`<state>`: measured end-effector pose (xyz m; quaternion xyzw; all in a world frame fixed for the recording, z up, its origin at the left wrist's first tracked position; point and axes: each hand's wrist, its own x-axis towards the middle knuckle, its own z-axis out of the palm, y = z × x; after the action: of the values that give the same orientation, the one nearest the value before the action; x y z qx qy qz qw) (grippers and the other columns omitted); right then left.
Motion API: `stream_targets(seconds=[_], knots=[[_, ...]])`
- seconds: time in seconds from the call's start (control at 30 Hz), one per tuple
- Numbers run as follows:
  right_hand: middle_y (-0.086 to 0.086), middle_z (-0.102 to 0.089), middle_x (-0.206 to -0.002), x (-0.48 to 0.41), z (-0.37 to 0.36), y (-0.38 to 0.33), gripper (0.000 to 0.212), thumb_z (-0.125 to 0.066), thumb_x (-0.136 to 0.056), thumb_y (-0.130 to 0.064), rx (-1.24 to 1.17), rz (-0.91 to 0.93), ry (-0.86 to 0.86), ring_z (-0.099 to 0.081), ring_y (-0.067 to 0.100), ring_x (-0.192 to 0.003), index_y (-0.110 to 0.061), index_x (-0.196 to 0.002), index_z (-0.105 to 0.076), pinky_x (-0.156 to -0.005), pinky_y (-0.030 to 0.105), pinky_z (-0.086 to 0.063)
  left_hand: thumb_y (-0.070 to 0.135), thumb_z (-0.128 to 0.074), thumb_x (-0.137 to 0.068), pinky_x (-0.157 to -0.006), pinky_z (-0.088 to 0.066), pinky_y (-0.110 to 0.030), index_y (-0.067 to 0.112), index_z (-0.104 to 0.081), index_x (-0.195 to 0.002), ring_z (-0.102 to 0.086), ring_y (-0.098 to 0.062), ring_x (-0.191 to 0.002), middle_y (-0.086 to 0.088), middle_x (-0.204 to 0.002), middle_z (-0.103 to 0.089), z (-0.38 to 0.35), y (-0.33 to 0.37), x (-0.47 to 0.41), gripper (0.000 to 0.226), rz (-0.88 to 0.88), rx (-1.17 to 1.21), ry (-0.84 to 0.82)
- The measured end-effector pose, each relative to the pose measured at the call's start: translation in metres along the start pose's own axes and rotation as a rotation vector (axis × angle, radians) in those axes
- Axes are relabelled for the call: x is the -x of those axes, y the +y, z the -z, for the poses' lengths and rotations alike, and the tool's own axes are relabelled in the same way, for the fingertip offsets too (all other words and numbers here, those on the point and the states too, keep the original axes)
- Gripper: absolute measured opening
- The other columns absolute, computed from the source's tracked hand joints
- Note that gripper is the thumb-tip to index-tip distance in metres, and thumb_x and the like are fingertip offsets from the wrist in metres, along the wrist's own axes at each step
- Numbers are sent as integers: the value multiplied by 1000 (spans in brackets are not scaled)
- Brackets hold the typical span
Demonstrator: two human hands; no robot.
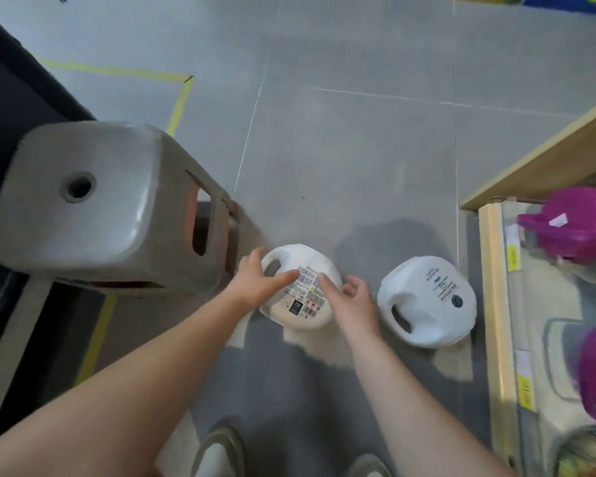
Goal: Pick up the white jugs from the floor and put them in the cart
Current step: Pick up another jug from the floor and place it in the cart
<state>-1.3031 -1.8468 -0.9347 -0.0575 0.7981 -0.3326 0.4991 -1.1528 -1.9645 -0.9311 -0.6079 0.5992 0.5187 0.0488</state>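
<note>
Two white jugs stand on the grey tiled floor in front of me. The nearer jug (301, 313) has a printed label on its side and a handle at its upper left. My left hand (257, 282) lies over that jug's left side, its fingers spread and one straight finger on the label. At the jug's right edge is my right hand (353, 302): one finger touches the label, the rest are loosely curled. The second jug (427, 301) stands apart to the right, untouched, its handle facing me.
A grey plastic stool (93, 204) stands close on the left, over yellow floor tape (178, 108). A wooden shelf (496, 304) with purple bowls (578, 225) runs along the right. A dark surface (11, 108) fills the left edge. My shoes (217, 452) are at the bottom.
</note>
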Motion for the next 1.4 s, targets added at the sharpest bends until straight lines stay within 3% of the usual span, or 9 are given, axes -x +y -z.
stream_targets(seconds=[0.1,0.2,0.4,0.53,0.6,0.73,0.87,1.07,1.4], knots=[[-4,-69,-114,-35,-13,17,61,-84,-84,-50,-28,-56,9,-63,16,-104,-12,-121,-54,-83,27,-46,50,-81,-85,-119,-33,-37,15,-34,-158,-41,-27,-145,-10,-159,-33,-18,-12,-30,94,13,-55,-28],[2,-71,-130,-59,-22,34,104,-85,-59,-74,-24,-117,19,-69,24,-117,-13,-139,-58,-100,38,-55,60,-84,-76,-120,-28,-37,17,-31,-158,-33,-28,-148,-9,-159,-33,-29,-21,-48,107,42,-180,39],[-2,-72,-122,-73,-33,51,123,-90,-35,-80,-193,-247,-103,-72,21,-107,-22,-135,-50,-99,41,-57,80,-83,-59,-113,-33,-44,24,-34,-155,-34,-31,-144,1,-153,-46,-24,-30,-60,122,92,-354,62],[1,-72,-116,-69,-35,65,100,-98,-58,-56,-256,-253,-72,-75,21,-98,-20,-133,-42,-92,44,-63,59,-94,-62,-94,-53,-41,12,-24,-155,-56,-30,-130,-7,-151,-48,-26,-33,-57,126,189,-133,-58],[1,-73,-114,-64,-33,71,110,-99,-47,-61,-225,-263,-63,-76,22,-96,-21,-132,-41,-93,48,-63,62,-94,-60,-83,-60,-44,12,-25,-153,-63,-31,-120,-6,-145,-53,-32,-42,-48,126,281,-85,-131],[-3,-73,-113,-54,-26,81,119,-93,-32,-74,-112,-218,-47,-76,19,-96,-22,-127,-45,-93,47,-63,67,-97,-46,-80,-65,-53,18,-52,-140,-74,-25,-101,-2,-120,-72,-40,-58,-36,115,281,2,-225],[0,-68,-126,-40,-12,72,112,-96,-50,-67,-100,-115,42,-71,19,-109,-16,-135,-45,-100,43,-59,57,-102,-47,-80,-65,-48,15,-33,-147,-70,-27,-107,-4,-132,-60,-37,-37,-24,128,208,87,-174],[-1,-67,-130,44,28,12,84,-98,-66,-46,-127,57,83,-68,17,-115,-25,-130,-47,-100,37,-55,56,-100,-52,-94,-60,-41,16,-28,-148,-63,-20,-117,-2,-130,-57,7,21,44,127,16,165,-134],[-7,-61,-137,265,121,-166,111,-86,-38,-70,-154,380,150,-62,14,-124,-38,-135,-42,-100,32,-53,63,-98,-50,-90,-49,-22,29,-33,-135,-56,-7,-124,11,-128,-52,132,190,247,112,-259,249,-32]])
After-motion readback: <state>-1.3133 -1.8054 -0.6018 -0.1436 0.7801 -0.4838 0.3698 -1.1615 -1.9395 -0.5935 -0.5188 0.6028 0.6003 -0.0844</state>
